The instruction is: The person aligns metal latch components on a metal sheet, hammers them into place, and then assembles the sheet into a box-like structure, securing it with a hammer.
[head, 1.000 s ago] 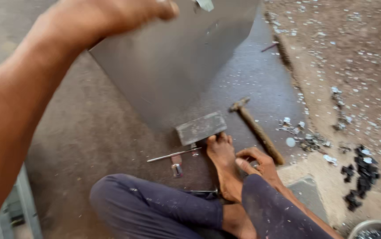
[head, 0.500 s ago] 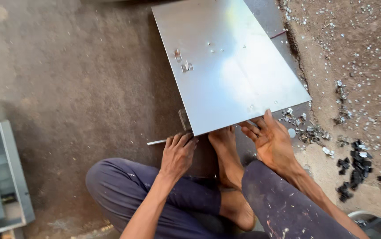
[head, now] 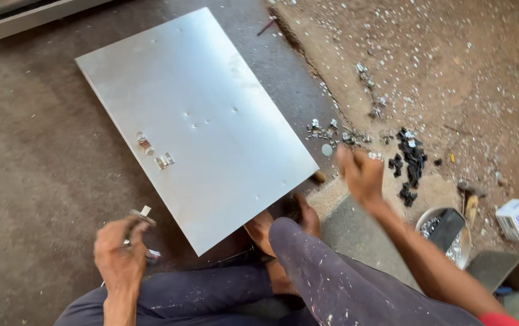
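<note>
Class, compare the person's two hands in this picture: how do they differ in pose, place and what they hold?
The left hand is closed around a small metal tool at the near left of the metal sheet; the right hand is a blurred fist, and whether it holds anything cannot be told. The left hand sits low beside the knee; the right hand is raised near the scattered black pieces. Both are bare.
</note>
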